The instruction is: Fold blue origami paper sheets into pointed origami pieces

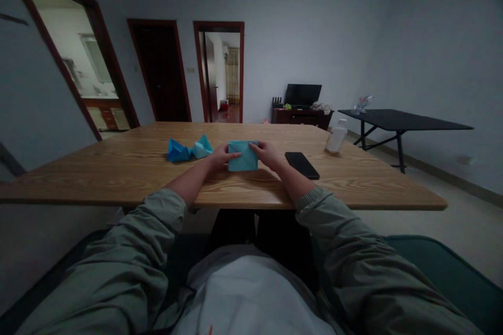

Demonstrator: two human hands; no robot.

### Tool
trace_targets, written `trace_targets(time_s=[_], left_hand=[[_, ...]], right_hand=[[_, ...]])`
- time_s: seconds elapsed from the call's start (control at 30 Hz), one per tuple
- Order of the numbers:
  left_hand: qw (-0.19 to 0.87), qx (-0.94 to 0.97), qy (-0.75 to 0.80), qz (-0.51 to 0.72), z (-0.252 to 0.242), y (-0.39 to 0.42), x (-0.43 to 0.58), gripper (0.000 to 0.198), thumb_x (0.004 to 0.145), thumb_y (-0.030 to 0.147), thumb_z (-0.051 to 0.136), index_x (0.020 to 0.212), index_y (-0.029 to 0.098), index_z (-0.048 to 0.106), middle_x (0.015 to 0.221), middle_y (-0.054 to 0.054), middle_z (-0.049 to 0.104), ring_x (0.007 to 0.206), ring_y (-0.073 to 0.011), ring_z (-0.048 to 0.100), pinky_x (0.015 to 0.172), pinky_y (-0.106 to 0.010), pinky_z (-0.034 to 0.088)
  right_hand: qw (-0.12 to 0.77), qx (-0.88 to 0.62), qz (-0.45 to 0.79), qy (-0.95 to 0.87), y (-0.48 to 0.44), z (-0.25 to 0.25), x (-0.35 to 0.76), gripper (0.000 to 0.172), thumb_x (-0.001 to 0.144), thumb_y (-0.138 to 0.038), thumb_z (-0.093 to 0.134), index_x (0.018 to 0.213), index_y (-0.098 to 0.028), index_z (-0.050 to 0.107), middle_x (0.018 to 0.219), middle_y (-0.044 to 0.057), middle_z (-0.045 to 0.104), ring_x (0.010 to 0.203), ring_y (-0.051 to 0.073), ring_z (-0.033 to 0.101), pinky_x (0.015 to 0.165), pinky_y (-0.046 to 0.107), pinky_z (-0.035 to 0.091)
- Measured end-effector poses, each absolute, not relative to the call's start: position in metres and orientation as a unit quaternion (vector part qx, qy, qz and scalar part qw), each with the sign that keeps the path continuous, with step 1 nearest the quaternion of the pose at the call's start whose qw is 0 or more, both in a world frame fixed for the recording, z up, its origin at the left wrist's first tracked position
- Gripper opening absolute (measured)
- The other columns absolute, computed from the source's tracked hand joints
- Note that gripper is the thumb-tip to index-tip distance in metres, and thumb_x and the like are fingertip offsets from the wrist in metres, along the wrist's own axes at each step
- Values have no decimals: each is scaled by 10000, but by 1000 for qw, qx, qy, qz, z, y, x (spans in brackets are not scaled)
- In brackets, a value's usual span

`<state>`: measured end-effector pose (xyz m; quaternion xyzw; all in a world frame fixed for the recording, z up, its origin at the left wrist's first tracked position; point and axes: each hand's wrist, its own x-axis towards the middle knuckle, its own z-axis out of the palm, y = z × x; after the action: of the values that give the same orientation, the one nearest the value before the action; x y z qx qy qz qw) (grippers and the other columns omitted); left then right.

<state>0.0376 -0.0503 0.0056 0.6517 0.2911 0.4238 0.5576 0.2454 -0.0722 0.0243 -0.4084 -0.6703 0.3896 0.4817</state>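
Note:
Between my hands, just above the wooden table [129,167], is a folded piece of light-blue paper [243,159], roughly rectangular with slanting crease lines on its face. My left hand [223,157] grips its left edge, thumb lying across the front. At the upper right edge, my right hand [268,154] pinches the same paper with its thumb on the front; the fingers behind it are hidden. Left of my left hand stand two folded paper shapes, a darker blue one [178,151] and a lighter blue one [202,147], side by side.
A black phone [302,165] lies right of my right hand. Farther right stands a translucent plastic bottle [337,137]. Beyond the table are a black folding table [404,119] and a television [303,95] on a dark cabinet. The table's front edge is under my forearms.

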Motion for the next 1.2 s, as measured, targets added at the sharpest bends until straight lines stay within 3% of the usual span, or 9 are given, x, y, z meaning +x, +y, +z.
trace_targets(time_s=[0.13, 0.47, 0.63, 0.8, 0.93, 1.1, 1.2], left_hand=[[562, 644, 316, 412, 3, -50, 39, 647, 589, 458, 860, 1106, 128, 654, 1114, -137, 698, 956, -257, 675, 851, -393, 545], [519, 632, 338, 466, 11, -50, 36, 561, 641, 558, 788, 994, 136, 675, 960, -86, 726, 845, -221, 673, 756, -320, 547], [487, 634, 354, 485, 12, -50, 35, 563, 621, 578, 789, 947, 130, 687, 901, -76, 725, 782, -204, 663, 711, -302, 538], [479, 639, 365, 479, 12, -49, 35, 580, 620, 583, 787, 969, 131, 689, 913, -79, 721, 780, -201, 661, 708, -302, 536], [487, 644, 357, 469, 14, -49, 35, 610, 587, 546, 823, 1001, 122, 678, 934, -88, 716, 787, -200, 661, 707, -293, 534], [505, 640, 353, 459, 15, -51, 34, 614, 582, 498, 839, 1038, 129, 658, 895, -77, 703, 689, -178, 640, 578, -263, 507], [548, 614, 320, 469, 17, -54, 33, 590, 579, 430, 857, 1048, 136, 654, 928, -76, 698, 736, -180, 648, 635, -281, 535]], right_hand=[[494, -409, 279, -715, -75, 27, 243, 279, 864, -350, 554, 671, -150, 571, 593, -35, 484, 566, 95, 400, 502, 211, 311], [411, -385, 502, -657, -74, 22, 248, 246, 881, -399, 591, 900, -158, 635, 753, 44, 642, 645, 152, 612, 567, 264, 529], [437, -372, 505, -644, -75, 24, 248, 216, 867, -384, 626, 916, -174, 639, 804, 41, 656, 653, 134, 616, 576, 250, 543], [446, -392, 460, -660, -74, 25, 245, 194, 875, -342, 636, 847, -151, 633, 707, 16, 614, 609, 115, 599, 542, 221, 519], [479, -410, 449, -633, -71, 25, 244, 188, 879, -332, 642, 822, -155, 611, 651, -3, 588, 572, 104, 575, 528, 218, 511], [503, -400, 477, -600, -69, 26, 247, 162, 890, -320, 627, 852, -164, 604, 683, 0, 602, 573, 100, 581, 534, 218, 519], [492, -387, 504, -595, -68, 25, 248, 141, 895, -306, 616, 886, -165, 610, 726, 7, 614, 588, 99, 584, 541, 216, 524]])
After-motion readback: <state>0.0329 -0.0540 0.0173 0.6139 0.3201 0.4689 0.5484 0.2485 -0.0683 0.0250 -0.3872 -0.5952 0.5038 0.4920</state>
